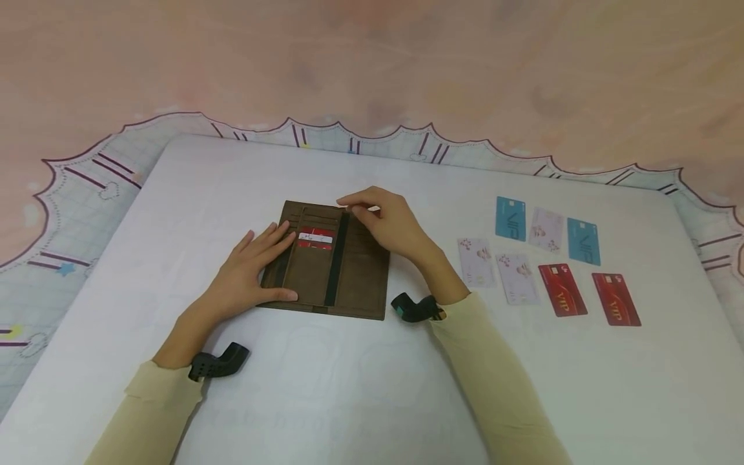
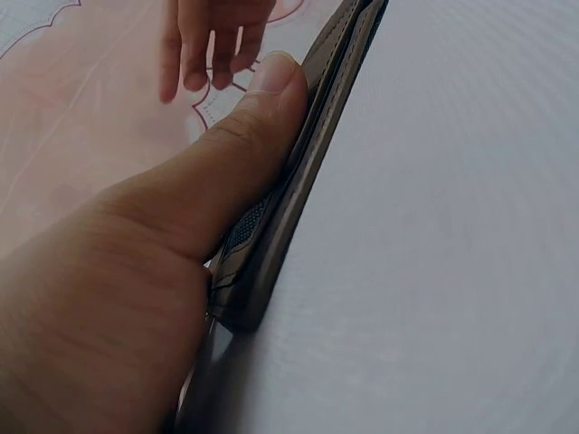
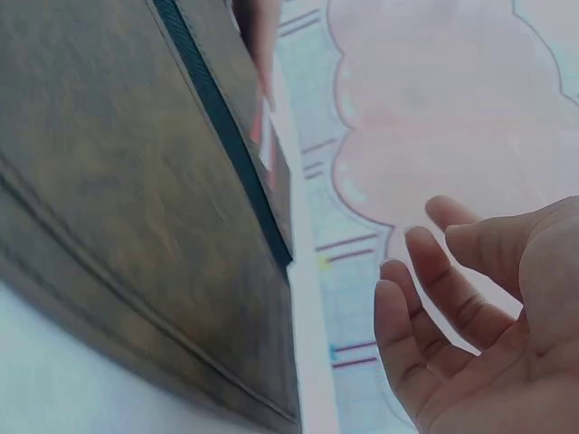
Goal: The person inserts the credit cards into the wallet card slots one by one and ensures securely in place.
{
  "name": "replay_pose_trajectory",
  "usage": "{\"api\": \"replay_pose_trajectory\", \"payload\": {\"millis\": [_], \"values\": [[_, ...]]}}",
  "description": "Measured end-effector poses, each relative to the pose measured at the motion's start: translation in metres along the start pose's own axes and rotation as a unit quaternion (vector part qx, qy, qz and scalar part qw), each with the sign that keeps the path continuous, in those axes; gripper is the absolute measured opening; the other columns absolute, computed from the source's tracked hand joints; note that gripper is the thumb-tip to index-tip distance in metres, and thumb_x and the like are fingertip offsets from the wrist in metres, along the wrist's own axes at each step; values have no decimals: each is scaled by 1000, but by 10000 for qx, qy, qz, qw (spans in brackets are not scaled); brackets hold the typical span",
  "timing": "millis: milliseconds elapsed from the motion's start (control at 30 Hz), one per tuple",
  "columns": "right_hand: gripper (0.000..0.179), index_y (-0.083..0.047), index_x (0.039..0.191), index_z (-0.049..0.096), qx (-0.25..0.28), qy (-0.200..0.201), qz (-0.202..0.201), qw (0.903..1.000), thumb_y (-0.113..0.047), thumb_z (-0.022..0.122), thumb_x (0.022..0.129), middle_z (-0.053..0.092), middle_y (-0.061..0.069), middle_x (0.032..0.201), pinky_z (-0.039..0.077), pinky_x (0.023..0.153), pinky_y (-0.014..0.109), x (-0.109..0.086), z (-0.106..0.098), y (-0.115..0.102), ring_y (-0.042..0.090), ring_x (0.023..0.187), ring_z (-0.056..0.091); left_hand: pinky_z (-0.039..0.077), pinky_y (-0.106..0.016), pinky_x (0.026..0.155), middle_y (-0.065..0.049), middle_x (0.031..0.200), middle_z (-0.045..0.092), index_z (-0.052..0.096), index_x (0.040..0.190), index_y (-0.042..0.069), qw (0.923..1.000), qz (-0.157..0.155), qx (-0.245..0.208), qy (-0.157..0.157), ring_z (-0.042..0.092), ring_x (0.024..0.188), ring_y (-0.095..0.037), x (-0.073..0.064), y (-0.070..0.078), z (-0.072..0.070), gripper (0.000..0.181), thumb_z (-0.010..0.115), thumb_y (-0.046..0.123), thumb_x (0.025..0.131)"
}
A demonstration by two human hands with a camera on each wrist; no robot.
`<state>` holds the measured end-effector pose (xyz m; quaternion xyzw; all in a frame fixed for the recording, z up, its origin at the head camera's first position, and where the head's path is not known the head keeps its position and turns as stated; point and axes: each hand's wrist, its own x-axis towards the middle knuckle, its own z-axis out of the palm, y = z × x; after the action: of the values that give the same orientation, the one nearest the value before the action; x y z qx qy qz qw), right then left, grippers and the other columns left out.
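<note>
A brown wallet (image 1: 361,281) lies spread out on the white table, with dark bands running down its inside. In one of its slots sits a red card (image 1: 316,245) with a white stripe, partly hidden by the slot. My left hand (image 1: 247,271) rests on the wallet's left side, fingers spread, its thumb (image 2: 244,127) along the near edge. Over the far edge, right of the card slots, hovers my right hand (image 1: 395,223). Its fingers (image 3: 452,289) are loosely bent with nothing between them, apart from the wallet in the right wrist view.
To the right lie two blue VIP cards (image 1: 511,217), three pale flowered cards (image 1: 517,278) and two red VIP cards (image 1: 562,289), in two rough rows. A scalloped patterned cloth (image 1: 372,145) borders the white surface at the back.
</note>
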<state>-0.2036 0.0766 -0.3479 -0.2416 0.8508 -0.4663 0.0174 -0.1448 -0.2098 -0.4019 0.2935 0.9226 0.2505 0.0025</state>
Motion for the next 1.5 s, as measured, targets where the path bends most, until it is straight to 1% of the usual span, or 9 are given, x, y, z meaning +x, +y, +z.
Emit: {"api": "replay_pose_trajectory", "payload": {"millis": [133,233,367,567,800,933,1067,1300,1500], "values": [[25,-14,117,70,-33,101,56,9999,-9,55,98,66,2,112,51,84,25,-4,-12,2,9,99,59,0,-45,116,-9,157,21,30,151,11,10000,-67,-5,-15,12,145,-27,1,1,0,102,79,50,71],[24,-14,117,70,-89,175,116,9997,-11,55,98,66,0,110,51,84,25,-7,-21,7,9,98,59,0,-46,116,-10,157,21,30,151,10,10000,-73,-24,-17,12,145,-27,2,1,0,102,80,50,71],[24,-13,118,69,-162,297,176,9993,-13,56,98,66,0,107,51,85,28,-12,-33,14,11,96,59,0,-46,116,-10,157,21,30,151,10,10000,-47,-40,-6,12,145,-27,0,0,0,101,79,50,72],[24,-14,118,69,-322,481,342,9977,-16,58,97,66,1,112,51,88,32,-21,-52,23,13,101,58,0,-46,116,-11,157,21,29,151,11,10000,-22,-26,7,12,145,-27,-1,0,0,102,79,51,71],[24,-14,119,67,-246,627,490,9965,-21,59,97,65,0,114,50,91,33,-32,-74,35,12,103,57,0,-46,116,-10,157,21,30,151,12,10000,-59,-32,5,11,145,-26,-3,0,1,101,78,51,72],[26,-12,120,66,-260,844,526,9947,-22,60,96,65,2,112,49,91,33,-40,-89,44,13,103,57,0,-46,116,-10,157,21,29,151,11,10000,-42,-45,-2,12,145,-27,-3,0,2,101,78,52,72],[28,-10,121,65,-247,1085,649,9917,-21,59,96,65,6,112,47,92,31,-51,-106,54,16,105,57,0,-46,116,-11,157,21,29,151,11,10000,9,-36,12,12,145,-28,-3,-1,2,102,78,52,72],[30,-11,124,64,-597,1324,1007,9843,-25,57,97,64,6,115,45,92,24,-71,-135,72,14,107,55,0,-47,116,-11,157,20,30,151,11,10000,-6,-22,5,13,144,-29,-2,0,1,101,79,50,72],[36,-13,127,62,-861,1633,1329,9738,-33,55,98,62,5,120,45,95,25,-89,-155,92,15,108,53,1,-48,116,-11,157,20,30,151,10,10000,-23,-48,0,12,145,-28,-1,2,0,100,78,49,73]]}}
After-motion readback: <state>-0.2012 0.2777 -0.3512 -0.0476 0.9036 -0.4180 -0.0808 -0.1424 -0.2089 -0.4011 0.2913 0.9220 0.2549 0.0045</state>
